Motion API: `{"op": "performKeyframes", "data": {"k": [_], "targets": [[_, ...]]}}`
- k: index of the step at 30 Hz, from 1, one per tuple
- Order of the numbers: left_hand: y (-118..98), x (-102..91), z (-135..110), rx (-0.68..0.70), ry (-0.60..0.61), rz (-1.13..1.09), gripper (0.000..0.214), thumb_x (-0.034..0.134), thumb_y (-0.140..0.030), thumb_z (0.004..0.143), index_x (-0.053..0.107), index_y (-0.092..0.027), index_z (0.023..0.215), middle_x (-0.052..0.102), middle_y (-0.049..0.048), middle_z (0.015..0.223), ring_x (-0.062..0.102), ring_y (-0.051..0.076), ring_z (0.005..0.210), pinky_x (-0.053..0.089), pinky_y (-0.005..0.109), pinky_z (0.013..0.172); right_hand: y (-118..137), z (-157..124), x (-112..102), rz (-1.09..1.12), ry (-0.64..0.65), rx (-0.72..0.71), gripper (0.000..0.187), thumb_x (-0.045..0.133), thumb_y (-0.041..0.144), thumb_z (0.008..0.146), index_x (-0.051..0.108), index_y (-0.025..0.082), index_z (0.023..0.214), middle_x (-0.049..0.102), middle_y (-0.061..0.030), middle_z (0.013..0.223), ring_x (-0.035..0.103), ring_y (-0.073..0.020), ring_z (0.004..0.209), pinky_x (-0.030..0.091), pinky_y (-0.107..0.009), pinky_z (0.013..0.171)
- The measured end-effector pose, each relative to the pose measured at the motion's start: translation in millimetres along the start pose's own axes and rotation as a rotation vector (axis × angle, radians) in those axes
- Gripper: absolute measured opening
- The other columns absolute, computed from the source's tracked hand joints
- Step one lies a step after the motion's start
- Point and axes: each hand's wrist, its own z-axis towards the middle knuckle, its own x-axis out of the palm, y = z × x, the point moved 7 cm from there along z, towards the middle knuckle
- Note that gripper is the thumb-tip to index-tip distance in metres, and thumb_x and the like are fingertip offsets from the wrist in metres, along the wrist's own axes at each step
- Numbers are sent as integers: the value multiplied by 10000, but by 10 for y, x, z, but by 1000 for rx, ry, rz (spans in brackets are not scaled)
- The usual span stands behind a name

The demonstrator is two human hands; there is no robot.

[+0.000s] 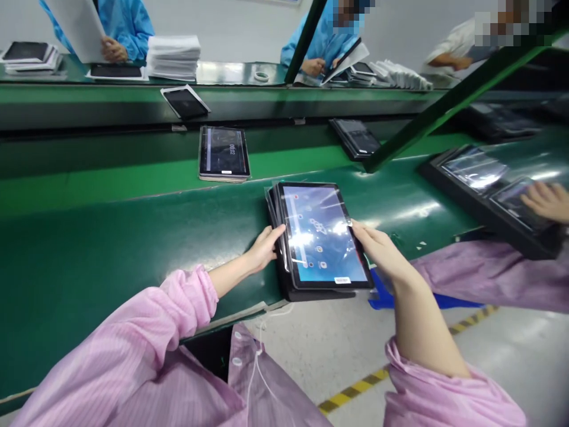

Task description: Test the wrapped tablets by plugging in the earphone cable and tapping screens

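Note:
A tablet (324,237) with a lit blue home screen and glossy film lies on top of a small stack of dark tablets (281,261) at the bench edge. The fingers of my left hand (265,249) close on the stack's left side, the thumb at the top tablet's edge. On the opposite side, my right hand (377,249) grips the top tablet's right edge, its thumb near the upper corner. A white label (342,280) is at the screen's lower edge. How many tablets lie underneath is hidden.
Another tablet (224,153) lies on the green belt (133,177) ahead, with more tablets (355,139) right of it. A green post (444,107) slants across the right. A neighbour's hand (549,201) touches a tablet in a black tray (471,201). People in blue work opposite.

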Motion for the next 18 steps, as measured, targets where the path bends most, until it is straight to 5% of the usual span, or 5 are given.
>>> {"op": "performKeyframes", "data": {"k": [6,9,13,18], "targets": [[-98,43,72,66,-38,-36,559,902,-438,590,586,-191,980,694,20,905,662,171,784,554,302,708,-266,-82,-65,-11,-20,131,645,451,709,927,727,222,1246,750,-78,943,675,-230,712,570,-349,633],[-202,-72,-61,107,-102,-39,504,874,-398,533,591,-180,888,673,-14,798,624,134,711,517,252,671,-391,-54,-184,-89,-143,152,623,493,673,894,735,174,1179,735,-132,1097,683,-298,970,561,-421,834],[-455,-551,-524,124,-213,4,480,843,-394,523,630,-160,884,682,-16,724,603,126,615,469,232,586,-481,14,-142,-119,-118,206,459,663,586,784,760,166,940,748,-143,1084,624,-363,1178,445,-472,1044],[-773,-1172,-1133,143,-392,64,504,825,-449,603,664,-142,968,747,26,782,680,179,640,525,267,596,-485,24,83,-35,16,339,470,875,544,566,740,156,795,747,-123,868,680,-317,894,520,-410,827]]}}
